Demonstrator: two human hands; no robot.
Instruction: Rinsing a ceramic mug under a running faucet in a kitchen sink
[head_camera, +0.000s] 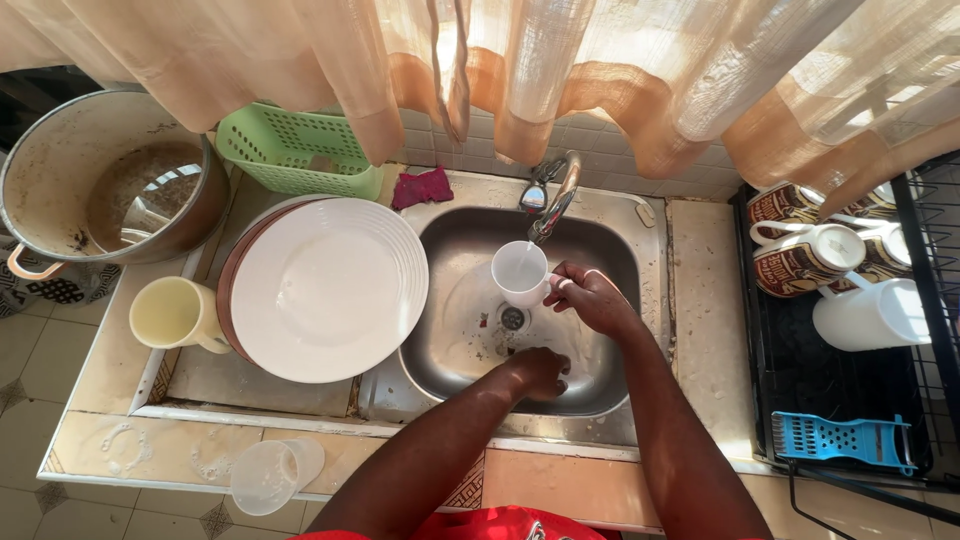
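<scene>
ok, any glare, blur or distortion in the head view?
Head view: sunlight through the curtain blows out its top; the white plates and cup sit near clipping; counter edges bow from wide-angle distortion; the left hand, low in the sink, is in shadow; focus is sharp, no motion blur.

Your right hand (590, 297) grips white cup (520, 272) by handle, under tap (553, 200), above sink (610, 250). Your left hand (540, 372) low inside sink. White plates (325, 288) stacked left of sink.

right hand (590, 298) raised, fingers curled closed; left hand (540, 372) lower, fisted.
</scene>
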